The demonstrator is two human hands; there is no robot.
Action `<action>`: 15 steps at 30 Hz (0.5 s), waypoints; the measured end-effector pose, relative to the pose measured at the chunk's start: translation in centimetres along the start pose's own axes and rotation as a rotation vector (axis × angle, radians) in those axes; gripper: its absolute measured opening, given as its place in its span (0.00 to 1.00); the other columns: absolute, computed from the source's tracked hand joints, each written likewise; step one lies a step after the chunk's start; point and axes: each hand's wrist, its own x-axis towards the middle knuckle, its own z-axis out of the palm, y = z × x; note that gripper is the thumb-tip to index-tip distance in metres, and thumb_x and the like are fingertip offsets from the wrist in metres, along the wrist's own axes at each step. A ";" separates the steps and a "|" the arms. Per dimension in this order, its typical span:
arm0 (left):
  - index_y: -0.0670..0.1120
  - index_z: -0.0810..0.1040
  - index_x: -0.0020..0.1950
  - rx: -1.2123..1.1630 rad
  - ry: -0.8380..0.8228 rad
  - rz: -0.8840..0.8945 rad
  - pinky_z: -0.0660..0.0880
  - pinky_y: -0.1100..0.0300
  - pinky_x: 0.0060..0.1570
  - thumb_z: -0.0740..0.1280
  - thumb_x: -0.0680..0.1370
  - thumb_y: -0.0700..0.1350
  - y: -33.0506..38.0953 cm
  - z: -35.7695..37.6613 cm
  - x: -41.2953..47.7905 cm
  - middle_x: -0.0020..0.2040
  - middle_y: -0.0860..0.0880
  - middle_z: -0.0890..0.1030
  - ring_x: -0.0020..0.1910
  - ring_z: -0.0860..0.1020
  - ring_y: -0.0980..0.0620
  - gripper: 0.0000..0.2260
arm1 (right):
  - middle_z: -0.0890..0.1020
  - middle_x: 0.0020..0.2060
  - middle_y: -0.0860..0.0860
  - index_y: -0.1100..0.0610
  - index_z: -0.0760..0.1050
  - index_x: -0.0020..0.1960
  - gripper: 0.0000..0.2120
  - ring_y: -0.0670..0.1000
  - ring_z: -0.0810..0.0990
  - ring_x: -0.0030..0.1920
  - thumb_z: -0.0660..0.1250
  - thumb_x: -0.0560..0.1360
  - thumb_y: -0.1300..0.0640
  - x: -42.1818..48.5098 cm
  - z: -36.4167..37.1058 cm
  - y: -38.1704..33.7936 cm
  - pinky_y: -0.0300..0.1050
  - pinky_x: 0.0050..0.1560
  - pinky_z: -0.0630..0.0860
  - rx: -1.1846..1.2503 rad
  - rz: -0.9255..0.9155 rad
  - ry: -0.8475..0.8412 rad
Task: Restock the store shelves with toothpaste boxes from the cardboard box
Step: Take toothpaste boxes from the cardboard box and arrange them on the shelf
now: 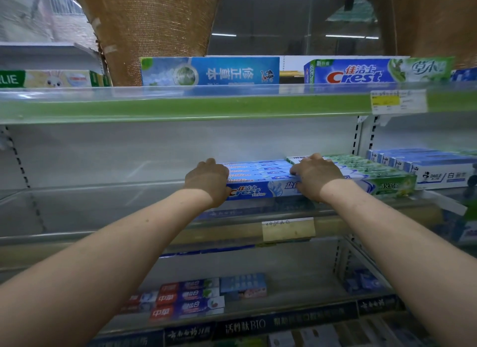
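A batch of blue Crest toothpaste boxes [260, 181] lies flat on the middle shelf [103, 199], long sides facing out, packed side by side from the clear front rail back toward the rear wall. We see a person's two bare hands closing in on the batch from either end.

The left hand [206, 182] is set against the left end of the boxes. Its fingers are curled tightly round that end, and the tips are hidden behind the cardboard. The right hand [316, 177] sits over the right end, where the blue boxes meet a neighbouring row. Its fingers are bent down over the tops and the thumb [294, 171] presses on the upper front edge. We cannot tell how far its fingertips reach behind the hand. Both forearms stretch straight in from the bottom corners.

Touching the batch on the right is a row of green Crest boxes [371, 173]. Beyond a shelf upright stand white and blue Darlie boxes [426, 166]. A handwritten paper label [287, 229] hangs on the rail just below the hands.

On the top shelf [180, 106] a blue box [210, 71] and a blue and green Crest box [382, 71] face outward, with a yellow price tag [398, 101] beneath the latter. Red and blue boxes [185, 300] lie on the shelf below.
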 end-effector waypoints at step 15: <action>0.44 0.73 0.59 0.180 0.225 0.039 0.62 0.56 0.44 0.62 0.79 0.46 3.7 2.1 0.1 0.57 0.45 0.72 0.57 0.71 0.43 0.10 | 0.74 0.58 0.56 0.56 0.74 0.63 0.13 0.57 0.74 0.58 0.59 0.80 0.60 0.1 1.1 -2.9 0.48 0.48 0.71 0.111 -0.038 0.190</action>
